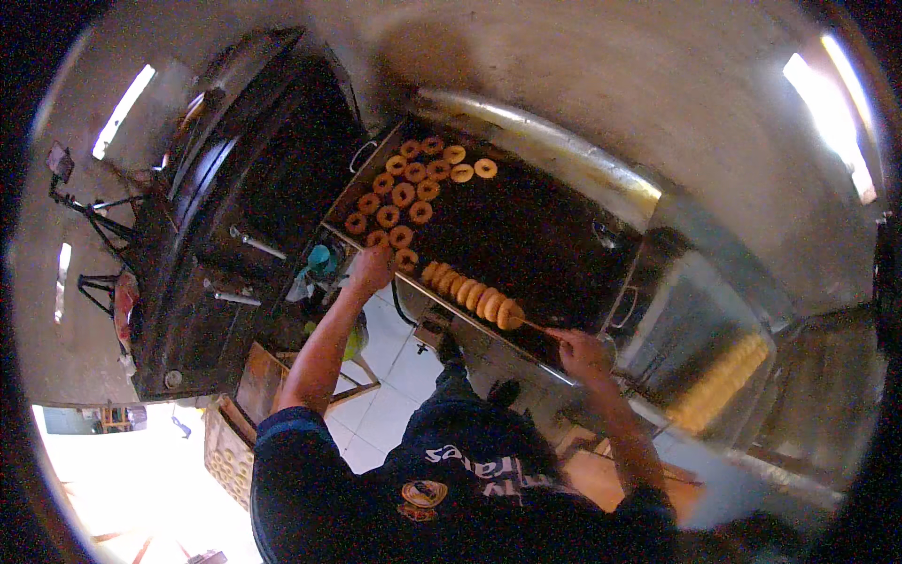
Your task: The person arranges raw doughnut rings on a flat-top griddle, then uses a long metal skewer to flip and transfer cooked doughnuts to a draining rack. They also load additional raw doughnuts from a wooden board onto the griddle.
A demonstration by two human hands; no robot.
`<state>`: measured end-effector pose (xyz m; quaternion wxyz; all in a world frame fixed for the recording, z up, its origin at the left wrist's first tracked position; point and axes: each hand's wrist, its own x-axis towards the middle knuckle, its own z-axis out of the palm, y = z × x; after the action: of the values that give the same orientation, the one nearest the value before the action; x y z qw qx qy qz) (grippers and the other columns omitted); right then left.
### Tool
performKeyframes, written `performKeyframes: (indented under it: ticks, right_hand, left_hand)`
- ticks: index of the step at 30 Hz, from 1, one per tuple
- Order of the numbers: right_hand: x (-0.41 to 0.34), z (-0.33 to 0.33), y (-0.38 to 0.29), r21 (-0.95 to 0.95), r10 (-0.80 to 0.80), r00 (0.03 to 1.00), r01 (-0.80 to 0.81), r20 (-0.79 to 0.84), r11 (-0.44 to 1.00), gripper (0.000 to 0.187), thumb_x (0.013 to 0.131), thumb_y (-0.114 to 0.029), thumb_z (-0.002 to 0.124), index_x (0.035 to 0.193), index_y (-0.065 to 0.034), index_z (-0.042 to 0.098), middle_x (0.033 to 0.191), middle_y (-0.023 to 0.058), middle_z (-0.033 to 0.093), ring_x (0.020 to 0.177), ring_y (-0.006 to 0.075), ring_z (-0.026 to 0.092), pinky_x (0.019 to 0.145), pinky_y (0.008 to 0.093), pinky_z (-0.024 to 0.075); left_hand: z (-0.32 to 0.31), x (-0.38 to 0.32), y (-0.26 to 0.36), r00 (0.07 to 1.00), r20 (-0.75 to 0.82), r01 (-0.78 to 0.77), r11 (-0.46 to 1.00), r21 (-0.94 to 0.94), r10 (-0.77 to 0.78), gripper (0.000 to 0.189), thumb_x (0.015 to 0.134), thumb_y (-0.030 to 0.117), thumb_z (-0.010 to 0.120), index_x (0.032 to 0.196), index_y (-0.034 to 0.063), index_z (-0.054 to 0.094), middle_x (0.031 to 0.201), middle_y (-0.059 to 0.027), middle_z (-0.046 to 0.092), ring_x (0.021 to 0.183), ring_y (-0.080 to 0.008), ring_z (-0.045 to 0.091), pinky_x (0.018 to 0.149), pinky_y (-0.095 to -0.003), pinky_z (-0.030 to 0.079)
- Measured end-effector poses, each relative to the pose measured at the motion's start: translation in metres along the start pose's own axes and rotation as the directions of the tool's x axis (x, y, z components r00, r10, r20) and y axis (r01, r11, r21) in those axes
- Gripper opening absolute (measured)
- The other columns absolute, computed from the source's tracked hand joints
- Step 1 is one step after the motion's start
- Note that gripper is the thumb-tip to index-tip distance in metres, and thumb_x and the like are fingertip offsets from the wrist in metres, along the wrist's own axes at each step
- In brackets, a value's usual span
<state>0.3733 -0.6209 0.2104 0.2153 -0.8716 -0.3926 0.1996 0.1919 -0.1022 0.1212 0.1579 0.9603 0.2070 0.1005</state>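
Observation:
A wide fryer vat of dark oil lies before me, with many ring doughnuts floating at its left side. My right hand grips a thin stick at the vat's near right. A row of browned doughnuts is threaded along that stick, over the near edge of the vat. My left hand is at the near left rim, close to the floating doughnuts; its fingers are curled, and whether they hold the stick's far end or something else cannot be made out.
On the right, a metal tray holds a row of pale golden doughnuts. A dark oven-like metal cabinet stands on the left. Between it and the vat is a turquoise cup. Wooden stools stand below, and a crate of rings is at lower left.

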Motion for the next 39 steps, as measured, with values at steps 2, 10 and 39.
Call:
performKeyframes:
  ticks: [2, 10, 39]
  right_hand:
    - [-0.005, -0.005, -0.001, -0.024, -0.092, 0.996, 0.091, -0.019, 0.996, 0.040, 0.091, -0.011, 0.062, 0.128, -0.0214, 0.074, 0.101, 0.0136, 0.074, 0.081, 0.0288, 0.071, 0.073, 0.0405, 0.0571]
    - [0.021, 0.050, 0.010, 0.222, -0.070, 0.994, 0.087, -0.081, 0.971, 0.035, 0.099, -0.017, 0.061, 0.132, -0.0194, 0.072, 0.117, 0.0139, 0.075, 0.102, 0.0324, 0.072, 0.093, 0.0403, 0.0567]
    - [0.112, 0.066, -0.085, 0.143, -0.023, 0.990, 0.003, 0.137, 0.990, 0.036, 0.096, -0.018, 0.062, 0.130, -0.0224, 0.073, 0.111, 0.0136, 0.075, 0.089, 0.0322, 0.073, 0.082, 0.0433, 0.0584]
  left_hand:
    - [-0.011, 0.004, -0.025, 0.991, 0.021, 0.135, 0.991, 0.026, -0.135, 0.028, 0.087, 0.026, 0.070, 0.098, 0.0011, 0.072, 0.097, -0.0264, 0.071, 0.094, -0.0447, 0.069, 0.079, -0.0551, 0.057]
    - [-0.036, 0.040, -0.036, 0.996, 0.078, -0.029, 0.988, -0.154, 0.042, 0.026, 0.090, 0.027, 0.066, 0.095, 0.0025, 0.073, 0.092, -0.0206, 0.072, 0.090, -0.0448, 0.069, 0.080, -0.0542, 0.057]
    - [-0.036, 0.002, -0.215, 0.990, -0.140, 0.028, 0.934, 0.357, 0.024, 0.031, 0.093, 0.031, 0.065, 0.114, 0.0111, 0.075, 0.101, -0.0197, 0.073, 0.097, -0.0381, 0.072, 0.084, -0.0505, 0.059]
